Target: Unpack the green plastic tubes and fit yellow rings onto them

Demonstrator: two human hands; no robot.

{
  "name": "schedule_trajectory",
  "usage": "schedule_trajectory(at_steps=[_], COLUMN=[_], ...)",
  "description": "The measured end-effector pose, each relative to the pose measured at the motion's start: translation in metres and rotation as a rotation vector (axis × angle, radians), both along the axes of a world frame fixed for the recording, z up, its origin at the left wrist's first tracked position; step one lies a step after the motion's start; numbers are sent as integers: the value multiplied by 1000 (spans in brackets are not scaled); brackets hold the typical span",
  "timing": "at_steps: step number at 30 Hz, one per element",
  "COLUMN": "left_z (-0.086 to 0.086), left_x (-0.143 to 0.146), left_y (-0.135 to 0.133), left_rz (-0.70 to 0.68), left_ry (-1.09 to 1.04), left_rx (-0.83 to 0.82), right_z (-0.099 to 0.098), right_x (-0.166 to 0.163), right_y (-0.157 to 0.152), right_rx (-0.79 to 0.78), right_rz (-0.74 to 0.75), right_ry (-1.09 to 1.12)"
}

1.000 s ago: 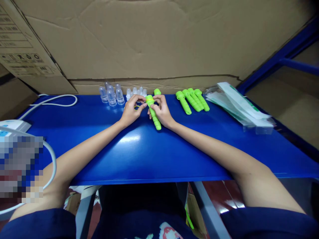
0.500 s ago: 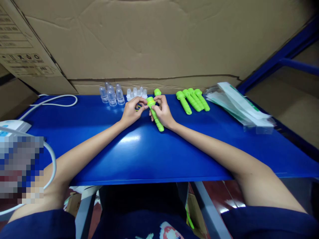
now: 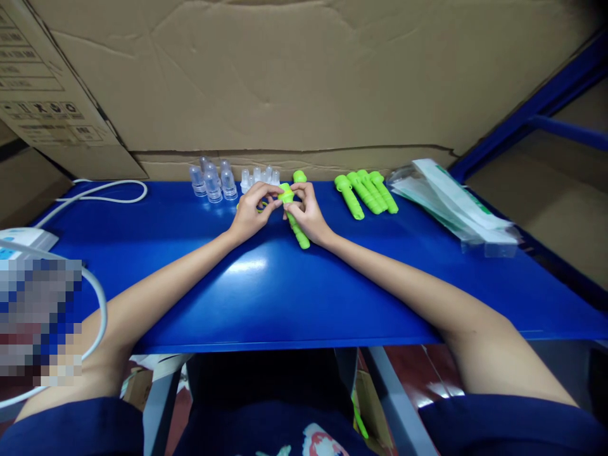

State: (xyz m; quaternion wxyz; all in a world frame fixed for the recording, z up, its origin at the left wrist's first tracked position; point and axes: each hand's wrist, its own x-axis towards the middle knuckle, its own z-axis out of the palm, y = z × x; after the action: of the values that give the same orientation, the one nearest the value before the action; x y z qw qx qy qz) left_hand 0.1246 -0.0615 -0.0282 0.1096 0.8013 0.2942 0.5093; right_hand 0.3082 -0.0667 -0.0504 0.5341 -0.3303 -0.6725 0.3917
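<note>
Near the back of the blue table, my two hands meet at a lime-green ribbed tube with a wide head, tilted with its narrow end toward me. My left hand pinches the wide head from the left, fingers closed. Around the upper part of the tube, just below the head, my right hand is closed. A thin yellow-green loop shows by my left fingers, partly hidden. Behind my right hand stands another lime-green head, its lower part covered.
Clear plastic bottle-shaped pieces stand at the back left, beside smaller clear pieces. Several lime-green tubes lie to the right. Plastic packaging rests further right. A white cable and power strip are at left. Cardboard walls the back.
The tube has shifted very slightly left, and its head has turned a little between my fingers. Both hands keep their hold.
</note>
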Motion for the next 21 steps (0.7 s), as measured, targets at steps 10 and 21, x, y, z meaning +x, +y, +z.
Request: schedule_trajectory(at_steps=[10,21], left_z=[0,-12], left_x=[-1,-2], left_y=[1,11], left_rz=[-16,83], left_ry=[1,-132], left_rx=[18,-62], right_z=[-1,2], right_x=[0,-4], right_y=[1,1], right_rx=[-38,-81], right_rz=[28,146], right_ry=[32,6])
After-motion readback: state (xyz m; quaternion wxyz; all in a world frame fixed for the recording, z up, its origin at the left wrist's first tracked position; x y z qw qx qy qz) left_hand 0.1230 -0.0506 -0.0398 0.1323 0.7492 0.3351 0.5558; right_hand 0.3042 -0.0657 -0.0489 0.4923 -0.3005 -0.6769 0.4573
